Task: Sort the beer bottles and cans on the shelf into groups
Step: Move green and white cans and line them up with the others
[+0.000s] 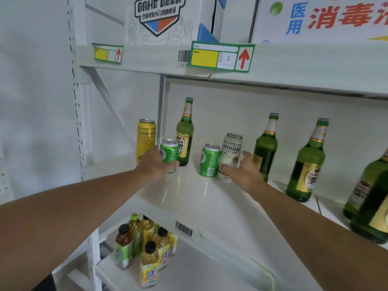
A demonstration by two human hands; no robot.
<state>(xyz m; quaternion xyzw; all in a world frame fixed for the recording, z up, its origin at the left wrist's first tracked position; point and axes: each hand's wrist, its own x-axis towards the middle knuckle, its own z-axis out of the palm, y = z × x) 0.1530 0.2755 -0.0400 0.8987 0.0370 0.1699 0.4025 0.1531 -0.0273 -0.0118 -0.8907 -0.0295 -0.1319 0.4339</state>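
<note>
On the white middle shelf my left hand grips a small green can, which stands in front of a tall yellow can and a green beer bottle. My right hand holds a white can, thumb across its lower front. A second green can stands touching the white can's left side. Further right stand two green bottles, and at the frame's right edge two more bottles, partly cut off.
The shelf above carries cardboard boxes and green price tags. On the lower shelf stands a cluster of several juice and tea bottles. A white upright post bounds the shelf on the left.
</note>
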